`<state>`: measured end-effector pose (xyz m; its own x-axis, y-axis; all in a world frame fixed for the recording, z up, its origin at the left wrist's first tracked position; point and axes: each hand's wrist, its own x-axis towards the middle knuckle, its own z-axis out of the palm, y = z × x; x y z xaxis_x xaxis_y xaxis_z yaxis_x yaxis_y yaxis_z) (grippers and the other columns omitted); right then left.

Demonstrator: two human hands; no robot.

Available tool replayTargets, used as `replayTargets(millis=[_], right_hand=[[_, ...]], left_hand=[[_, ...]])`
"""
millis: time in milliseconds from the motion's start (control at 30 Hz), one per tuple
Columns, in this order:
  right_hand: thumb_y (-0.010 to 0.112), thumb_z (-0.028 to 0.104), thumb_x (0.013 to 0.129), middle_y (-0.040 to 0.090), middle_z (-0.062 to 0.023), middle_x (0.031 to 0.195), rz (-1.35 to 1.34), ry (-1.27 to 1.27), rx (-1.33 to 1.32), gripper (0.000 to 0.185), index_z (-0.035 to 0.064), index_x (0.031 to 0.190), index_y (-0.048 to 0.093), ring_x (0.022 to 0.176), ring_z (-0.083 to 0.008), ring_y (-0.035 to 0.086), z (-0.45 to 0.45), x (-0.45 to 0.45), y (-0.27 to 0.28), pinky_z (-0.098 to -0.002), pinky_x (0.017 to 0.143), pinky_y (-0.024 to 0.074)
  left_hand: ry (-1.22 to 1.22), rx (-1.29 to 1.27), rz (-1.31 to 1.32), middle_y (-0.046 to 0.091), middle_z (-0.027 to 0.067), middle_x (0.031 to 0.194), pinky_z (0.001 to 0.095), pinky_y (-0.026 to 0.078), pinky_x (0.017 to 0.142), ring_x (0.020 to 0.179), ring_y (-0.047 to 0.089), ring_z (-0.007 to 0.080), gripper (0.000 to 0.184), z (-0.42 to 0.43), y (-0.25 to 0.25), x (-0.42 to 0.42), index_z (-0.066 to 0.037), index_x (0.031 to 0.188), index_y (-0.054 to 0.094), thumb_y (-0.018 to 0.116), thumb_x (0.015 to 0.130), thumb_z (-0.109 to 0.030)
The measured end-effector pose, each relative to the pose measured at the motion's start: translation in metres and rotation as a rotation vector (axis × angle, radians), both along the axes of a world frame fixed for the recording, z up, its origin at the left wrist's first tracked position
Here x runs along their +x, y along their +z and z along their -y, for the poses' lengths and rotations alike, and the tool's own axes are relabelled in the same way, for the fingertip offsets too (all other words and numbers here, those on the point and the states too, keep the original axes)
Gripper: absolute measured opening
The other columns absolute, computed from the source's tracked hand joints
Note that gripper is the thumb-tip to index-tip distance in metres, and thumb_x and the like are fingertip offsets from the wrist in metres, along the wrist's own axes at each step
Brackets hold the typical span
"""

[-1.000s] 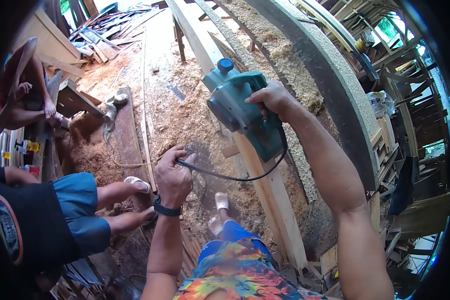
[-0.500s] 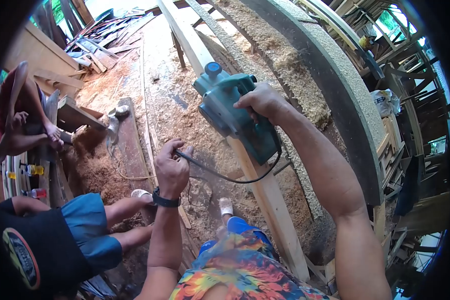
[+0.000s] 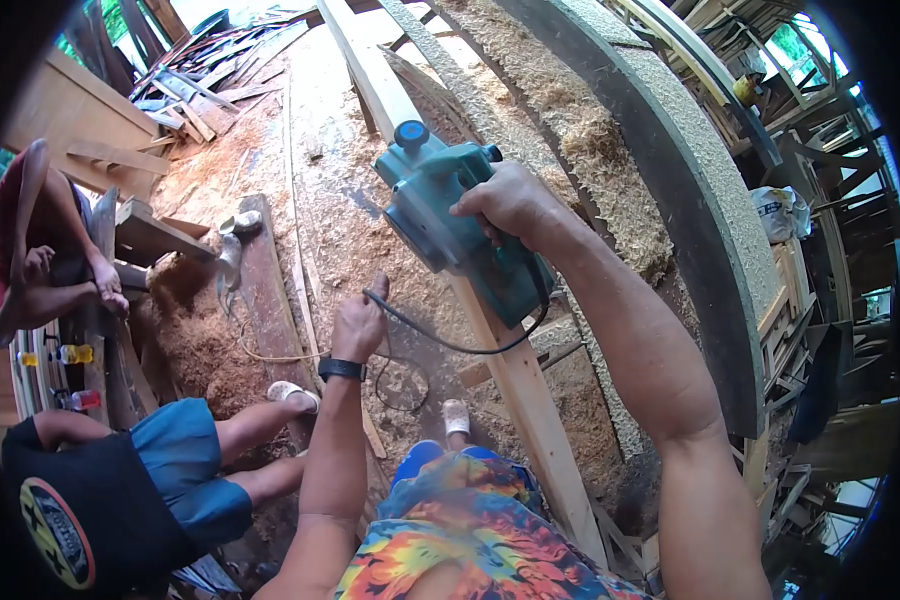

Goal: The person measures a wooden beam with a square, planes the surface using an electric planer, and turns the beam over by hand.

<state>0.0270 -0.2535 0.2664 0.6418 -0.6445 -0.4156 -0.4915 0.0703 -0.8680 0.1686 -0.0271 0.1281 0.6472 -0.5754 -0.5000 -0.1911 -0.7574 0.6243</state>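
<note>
We are gripping the planer (image 3: 435, 205) near the centre of the frame, with our right hand (image 3: 508, 205) clamped on its rear handle. Our left hand (image 3: 358, 325), left of centre, is curling its fingers around the dark cord (image 3: 460, 349), which is sagging in a curve back to the planer's tail. The planer is sitting over the long pale board (image 3: 540, 405), which is running from the top of the frame down to the lower right of centre.

Judging by how things are lying, we are in the middle of the work: bare lengths of board are showing both above and below the planer. Both are looking pale and fairly even, so we are not able to tell which has been planed and which is left. The planer's underside is hiding from view, so we cannot tell whether the blade is cutting.

Shavings (image 3: 340, 245) are covering the floor through the middle of the frame, and a curly heap (image 3: 592, 140) is lying at the upper right, suggesting much wood is already off, though we cannot say from which piece. A co-worker (image 3: 175, 455) is showing at the lower left, well apart from the planer.
</note>
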Motion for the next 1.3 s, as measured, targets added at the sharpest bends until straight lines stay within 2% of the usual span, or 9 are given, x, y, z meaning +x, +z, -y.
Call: replayTargets(millis=[33, 167, 267, 400, 533, 833, 933, 1033, 1300], right_hand=[[0.075, 0.008, 0.08, 0.06, -0.006, 0.063, 0.005, 0.001, 0.001, 0.012, -0.0003, 0.08, 0.066, 0.043, -0.0145, 0.054, 0.002, 0.003, 0.002, -0.0329, 0.039, 0.0419], [0.075, 0.009, 0.079, 0.06, -0.0063, 0.064, -0.003, 0.008, 0.001, 0.013, -0.0003, 0.079, 0.066, 0.044, -0.0143, 0.055, 0.012, 0.017, 0.003, -0.0329, 0.04, 0.0428], [0.076, 0.012, 0.078, 0.059, -0.0039, 0.061, -0.013, 0.003, -0.009, 0.013, 0.002, 0.078, 0.067, 0.045, -0.0128, 0.054, 0.019, 0.028, 0.003, -0.0307, 0.044, 0.0413], [0.076, 0.012, 0.078, 0.059, -0.0037, 0.06, -0.022, 0.001, -0.02, 0.014, 0.002, 0.076, 0.067, 0.045, -0.0127, 0.053, 0.032, 0.043, 0.0, -0.0304, 0.043, 0.0413], [0.076, 0.01, 0.079, 0.059, -0.0053, 0.061, -0.001, 0.005, -0.02, 0.014, 0.0008, 0.075, 0.066, 0.044, -0.0139, 0.054, 0.047, 0.06, -0.001, -0.032, 0.041, 0.0417], [0.078, 0.012, 0.077, 0.057, -0.0033, 0.059, -0.035, -0.033, -0.007, 0.015, 0.004, 0.073, 0.065, 0.045, -0.0123, 0.053, 0.079, 0.106, 0.005, -0.029, 0.043, 0.041], [0.078, 0.012, 0.076, 0.057, -0.0033, 0.059, -0.032, -0.054, -0.014, 0.016, 0.0039, 0.072, 0.065, 0.045, -0.012, 0.053, 0.09, 0.122, 0.007, -0.0287, 0.043, 0.0408], [0.076, 0.011, 0.077, 0.057, -0.0048, 0.059, -0.03, -0.042, -0.014, 0.014, 0.0021, 0.074, 0.066, 0.044, -0.0137, 0.053, 0.105, 0.137, 0.005, -0.031, 0.042, 0.0422], [0.075, 0.011, 0.077, 0.058, -0.0052, 0.059, -0.016, -0.031, -0.01, 0.013, 0.0014, 0.077, 0.067, 0.044, -0.0145, 0.053, 0.126, 0.165, 0.006, -0.0317, 0.042, 0.0432]], left_hand=[[-0.023, -0.027, -0.114, 0.07, 0.0183, 0.081, 0.0415, 0.052, 0.07, 0.08, 0.069, 0.0269, 0.067, 0.003, -0.006, -0.002, -0.001, 0.094, 0.07, 0.058, 0.093, -0.067], [-0.051, -0.456, -0.372, 0.069, 0.0187, 0.115, 0.0341, 0.054, 0.085, 0.103, 0.066, 0.023, 0.063, 0.016, -0.054, -0.028, 0.008, 0.125, 0.06, 0.062, 0.099, -0.049], [-0.201, -0.439, -0.489, 0.052, 0.0275, 0.141, 0.04, 0.051, 0.099, 0.123, 0.058, 0.0306, 0.09, 0.031, -0.04, -0.038, 0.009, 0.153, 0.027, 0.069, 0.096, -0.045], [-0.281, -0.491, -0.615, 0.033, 0.0334, 0.155, 0.0437, 0.049, 0.104, 0.131, 0.052, 0.0386, 0.113, 0.053, -0.007, -0.04, 0.009, 0.157, 0.014, 0.079, 0.085, -0.048], [-0.417, -0.575, -0.46, 0.032, 0.0292, 0.158, 0.0452, 0.047, 0.106, 0.136, 0.048, 0.0397, 0.116, 0.075, -0.023, -0.029, 0.01, 0.156, 0.014, 0.082, 0.081, -0.047], [-0.55, -0.571, -0.526, 0.066, 0.0225, 0.126, 0.0409, 0.046, 0.108, 0.126, 0.06, 0.0302, 0.08, 0.126, -0.022, 0.007, 0.001, 0.141, 0.049, 0.079, 0.083, -0.046], [-0.582, -0.498, -0.331, 0.066, 0.0215, 0.126, 0.0426, 0.046, 0.107, 0.122, 0.062, 0.0318, 0.07, 0.131, -0.043, -0.003, 0.001, 0.133, 0.058, 0.079, 0.082, -0.044], [-0.59, -0.649, -0.294, 0.067, 0.0211, 0.125, 0.0438, 0.047, 0.106, 0.119, 0.063, 0.0338, 0.066, 0.135, -0.034, -0.002, -0.001, 0.131, 0.059, 0.077, 0.083, -0.042], [-0.647, -0.471, -0.228, 0.069, 0.0239, 0.113, 0.0482, 0.051, 0.093, 0.106, 0.067, 0.0404, 0.062, 0.133, -0.024, -0.001, 0.001, 0.119, 0.064, 0.076, 0.082, -0.048]])
